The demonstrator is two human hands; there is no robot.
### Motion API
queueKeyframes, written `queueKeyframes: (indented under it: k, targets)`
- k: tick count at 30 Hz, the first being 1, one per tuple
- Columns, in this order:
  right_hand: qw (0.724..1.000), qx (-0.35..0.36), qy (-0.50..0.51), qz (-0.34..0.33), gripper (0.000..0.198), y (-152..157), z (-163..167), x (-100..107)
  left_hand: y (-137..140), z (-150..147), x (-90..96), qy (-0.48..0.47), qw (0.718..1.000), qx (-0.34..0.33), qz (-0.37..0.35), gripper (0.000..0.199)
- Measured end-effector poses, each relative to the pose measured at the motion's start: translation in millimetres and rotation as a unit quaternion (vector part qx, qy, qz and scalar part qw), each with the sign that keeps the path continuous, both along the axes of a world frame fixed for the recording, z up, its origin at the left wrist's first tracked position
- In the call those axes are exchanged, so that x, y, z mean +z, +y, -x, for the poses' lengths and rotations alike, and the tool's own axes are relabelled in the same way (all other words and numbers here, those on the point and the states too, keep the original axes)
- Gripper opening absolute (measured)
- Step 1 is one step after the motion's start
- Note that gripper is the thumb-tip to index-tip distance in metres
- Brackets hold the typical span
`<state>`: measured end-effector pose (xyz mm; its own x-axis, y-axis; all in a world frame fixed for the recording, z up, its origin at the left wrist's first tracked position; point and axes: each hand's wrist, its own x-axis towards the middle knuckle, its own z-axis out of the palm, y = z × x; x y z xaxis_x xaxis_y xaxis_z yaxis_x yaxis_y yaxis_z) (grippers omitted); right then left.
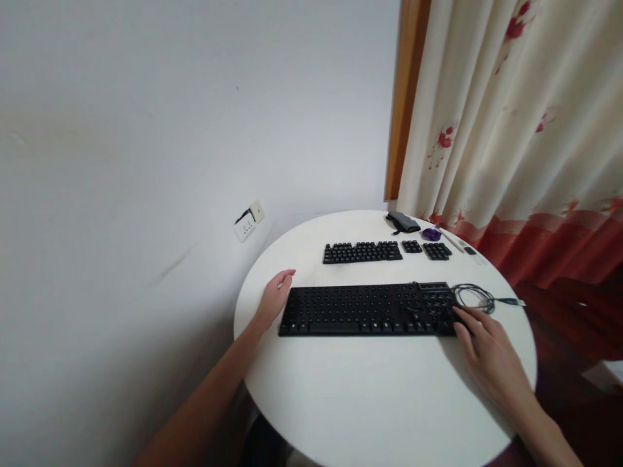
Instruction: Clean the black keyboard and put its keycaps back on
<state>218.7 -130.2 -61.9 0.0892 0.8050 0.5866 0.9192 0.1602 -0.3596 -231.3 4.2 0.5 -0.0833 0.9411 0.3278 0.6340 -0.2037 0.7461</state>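
A black keyboard point(360, 311) lies flat across the white round table, its surface mostly showing small key posts in place of keycaps. My left hand point(274, 299) is beside its upper left corner, fingers stretched out and holding nothing. At the opposite end, my right hand point(487, 344) has its thumb and fingertips closed on the right edge of the keyboard; whether a small part is between them is hidden. Behind it lie a long block of black keycaps point(363, 252), a small group of keycaps point(411, 246) and a number-pad group point(437, 251).
A coiled black cable point(474, 297) with a USB plug point(511, 301) lies right of the keyboard. Toward the back right are a dark grey pouch point(403, 222), a purple item point(431, 234) and a pale stick point(451, 240). A wall socket point(244, 226) and curtain point(491, 130) border the table point(360, 395).
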Motion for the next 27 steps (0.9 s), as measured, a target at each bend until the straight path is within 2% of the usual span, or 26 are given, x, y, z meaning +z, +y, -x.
queueKeyframes:
  k: [5,9,12,15,22,27]
  targets:
    - [1.0,0.006,0.004,0.014,0.049,0,-2,-4,-11,-18,-9.9,-0.025,0.999,-0.029,0.018,0.039]
    - [0.999,-0.028,0.027,0.005,0.051,0,-6,-3,-17,-30,-14.8,-0.036,0.998,-0.047,0.023,0.042]
    - [0.998,-0.052,0.036,-0.001,0.052,0,-9,-2,-15,-33,-18.9,-0.008,0.998,-0.052,0.018,0.041]
    - [0.997,-0.07,0.041,-0.008,0.054,1,-9,-2,2,-32,-16.3,0.022,0.998,-0.065,0.003,0.038]
    - [0.995,-0.082,0.051,-0.04,0.049,0,-8,1,75,-34,7.9,0.113,0.984,-0.126,-0.056,0.026]
    - [0.993,-0.085,0.062,-0.045,0.048,-2,-8,2,100,-47,-2.5,0.17,0.974,-0.112,-0.102,0.021]
